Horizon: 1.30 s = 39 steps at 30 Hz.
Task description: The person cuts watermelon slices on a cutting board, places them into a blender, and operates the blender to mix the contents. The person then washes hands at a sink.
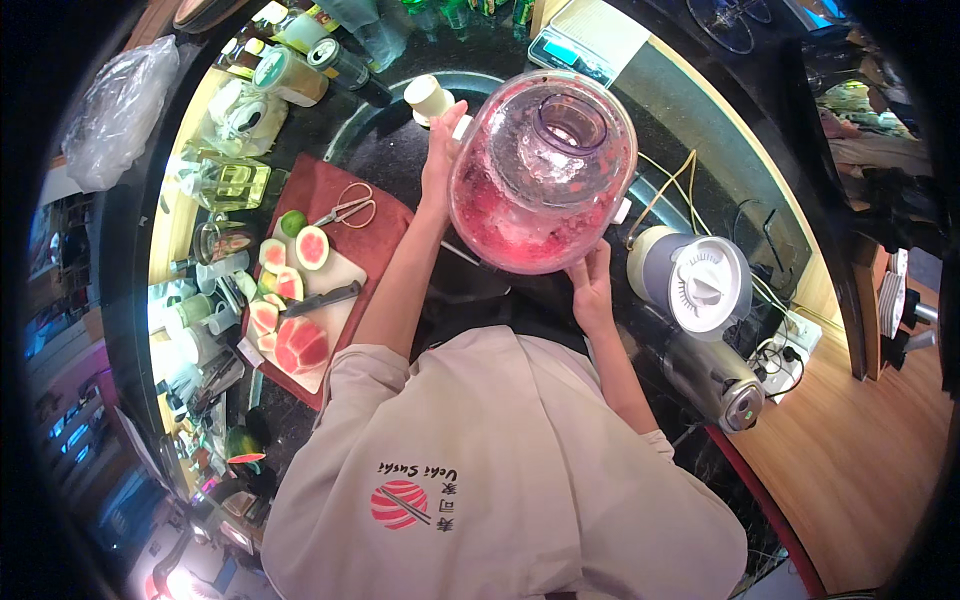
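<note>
A large transparent juicer container (517,225), smeared inside with red pulp, is in front of my torso between both hands. Its top has a round purple-tinted opening (571,126). My left hand (444,154) grips its left side, with fingers by a white side clip (463,127). At its lower right edge, my right hand (592,289) holds the container from below; some fingertips are hidden behind it. A second white clip (622,211) sticks out on the right. Just beyond my left fingertips stands a white cylindrical piece (426,96).
Left, a red board (390,225) bears a white cutting board (346,330), cut watermelon (301,345), a knife (326,298), a lime (293,223) and scissors (352,205). Right are a citrus juicer (709,281), a steel appliance (705,375) and a power strip (787,356). A scale (574,52) sits beyond.
</note>
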### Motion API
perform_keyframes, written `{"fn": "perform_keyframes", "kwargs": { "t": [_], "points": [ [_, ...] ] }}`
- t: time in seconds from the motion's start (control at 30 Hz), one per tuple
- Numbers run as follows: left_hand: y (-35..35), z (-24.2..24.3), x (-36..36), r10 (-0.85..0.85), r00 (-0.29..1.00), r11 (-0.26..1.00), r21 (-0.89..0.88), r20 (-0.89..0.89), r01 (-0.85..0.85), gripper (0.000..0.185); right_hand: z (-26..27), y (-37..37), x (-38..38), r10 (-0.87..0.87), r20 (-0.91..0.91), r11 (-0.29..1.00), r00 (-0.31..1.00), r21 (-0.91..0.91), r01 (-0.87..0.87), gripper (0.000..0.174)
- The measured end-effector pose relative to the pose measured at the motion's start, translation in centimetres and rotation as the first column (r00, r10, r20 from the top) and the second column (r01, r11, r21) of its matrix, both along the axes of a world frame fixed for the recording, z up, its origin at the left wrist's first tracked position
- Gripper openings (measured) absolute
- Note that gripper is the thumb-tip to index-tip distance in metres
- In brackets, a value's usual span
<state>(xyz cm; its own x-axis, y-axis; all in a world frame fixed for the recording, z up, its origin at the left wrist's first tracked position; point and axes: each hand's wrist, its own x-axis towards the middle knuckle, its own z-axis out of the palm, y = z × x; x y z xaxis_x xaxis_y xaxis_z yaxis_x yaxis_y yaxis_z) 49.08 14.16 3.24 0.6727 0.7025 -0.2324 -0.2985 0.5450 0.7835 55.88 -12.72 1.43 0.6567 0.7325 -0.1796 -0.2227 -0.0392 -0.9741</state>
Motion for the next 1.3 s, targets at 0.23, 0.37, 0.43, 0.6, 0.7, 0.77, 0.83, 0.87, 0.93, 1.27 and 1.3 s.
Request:
{"fn": "perform_keyframes", "kwargs": {
  "t": [0.23,0.37,0.43,0.6,0.7,0.77,0.83,0.87,0.93,1.27,1.3],
  "points": [
    [-1.0,-1.3,0.3,0.237,0.943,0.889,0.444,-0.232,-0.115,0.049,4.1,-0.3,2.7,-0.191,-0.223,0.977,0.956,-0.141,0.162,0.043],
    [-3.3,-4.5,0.0,0.409,0.894,0.780,0.579,-0.183,-0.238,0.046,3.5,-1.3,5.7,-0.079,0.095,0.931,0.992,-0.348,0.108,0.042],
    [-4.1,-4.8,-2.1,0.494,0.859,0.577,0.789,-0.131,-0.211,0.042,6.4,-1.5,7.3,0.413,0.573,0.719,0.708,-0.682,0.132,0.038],
    [-9.2,-2.5,-17.6,-0.027,0.972,0.913,0.389,-0.234,0.119,0.030,16.1,5.0,-2.5,-0.107,0.611,0.994,0.784,0.037,0.106,0.023],
    [-12.4,-5.8,-29.8,-0.061,0.949,0.979,0.165,-0.310,0.117,0.034,12.8,13.1,-11.5,0.325,0.576,0.924,0.750,-0.025,-0.382,0.018],
    [-15.0,-7.6,-37.5,0.102,0.917,0.995,0.037,-0.387,-0.095,0.033,10.8,19.3,-18.1,0.611,0.661,0.740,0.435,-0.284,-0.610,0.018],
    [-18.3,-10.8,-45.0,0.232,0.853,0.966,0.003,-0.467,-0.260,0.034,5.1,22.3,-21.9,0.792,0.584,0.532,0.179,-0.516,-0.671,0.023],
    [-20.3,-12.0,-48.6,0.267,0.802,0.939,-0.044,-0.535,-0.342,0.034,4.1,23.0,-24.2,0.839,0.544,0.441,0.006,-0.672,-0.595,0.027],
    [-24.7,-13.8,-54.2,0.321,0.681,0.859,-0.101,-0.658,-0.502,0.038,-0.2,23.4,-25.3,0.723,0.665,0.453,-0.189,-0.662,-0.597,0.028],
    [-49.2,-26.9,-57.9,0.048,0.524,0.380,-0.470,-0.850,-0.797,0.045,7.5,35.0,-44.6,0.600,0.785,0.256,-0.155,-0.372,-0.892,0.034],
    [-48.6,-26.4,-57.4,0.090,0.550,0.411,-0.472,-0.830,-0.780,0.046,8.3,35.0,-48.9,0.634,0.772,0.278,-0.035,-0.270,-0.922,0.037]
  ]
}}
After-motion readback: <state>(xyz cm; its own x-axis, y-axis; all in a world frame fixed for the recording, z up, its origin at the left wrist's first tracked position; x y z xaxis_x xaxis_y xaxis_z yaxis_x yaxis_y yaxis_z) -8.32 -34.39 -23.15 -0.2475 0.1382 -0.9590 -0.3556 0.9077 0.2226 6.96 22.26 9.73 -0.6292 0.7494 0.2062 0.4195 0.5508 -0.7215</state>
